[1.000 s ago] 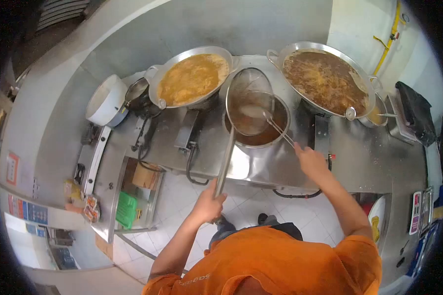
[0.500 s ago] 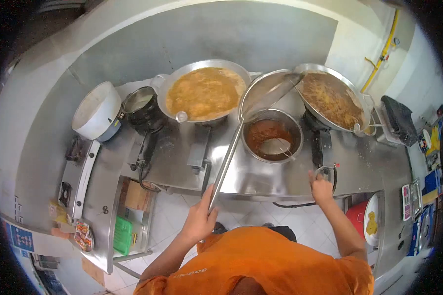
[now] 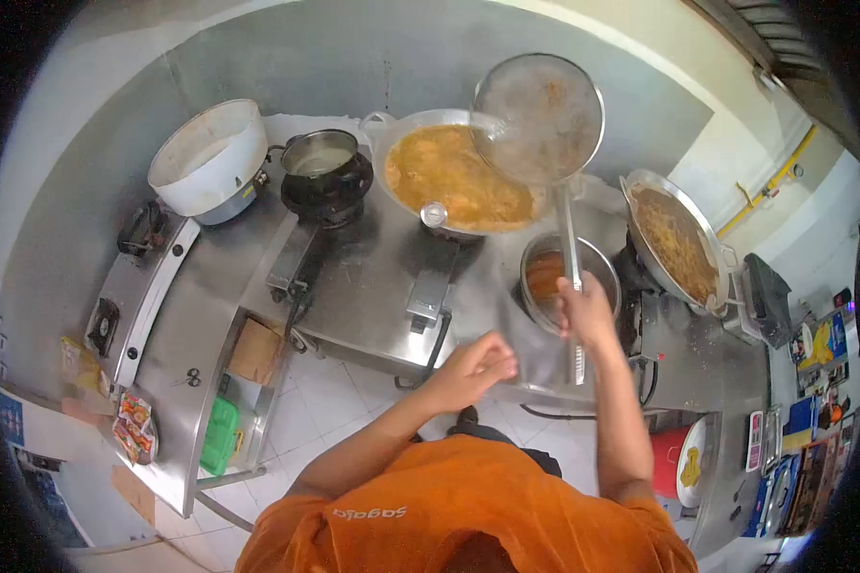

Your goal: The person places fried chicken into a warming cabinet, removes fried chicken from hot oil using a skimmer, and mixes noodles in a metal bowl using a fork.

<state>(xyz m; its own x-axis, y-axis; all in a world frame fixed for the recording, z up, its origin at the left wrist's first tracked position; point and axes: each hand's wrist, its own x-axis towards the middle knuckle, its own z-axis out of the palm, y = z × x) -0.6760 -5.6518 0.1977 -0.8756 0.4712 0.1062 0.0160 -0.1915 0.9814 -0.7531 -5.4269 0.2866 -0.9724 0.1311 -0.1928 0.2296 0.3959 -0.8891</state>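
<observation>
My right hand (image 3: 588, 310) is closed round the metal handle of a large round mesh skimmer (image 3: 540, 115). The skimmer is raised, and its mesh overlaps the right part of a wide wok (image 3: 435, 212) of bubbling yellowish oil from my viewpoint. Behind the handle and my right hand, a steel pot (image 3: 594, 256) with reddish-brown contents is partly hidden. My left hand (image 3: 473, 371) hovers near the counter's front edge, holding nothing, its fingers loosely bent and apart.
A second wok (image 3: 674, 234) of frying food stands at the right. To the left are a dark pot (image 3: 327, 181) and a white tub (image 3: 210, 158). Burner controls and a black hose (image 3: 440, 344) sit along the steel counter (image 3: 368, 306). A red container (image 3: 667, 458) is below right.
The skimmer has passed from my left hand to my right and swung upright. My left hand has let go of its handle. My right hand has left the burner knob area. The view has shifted.
</observation>
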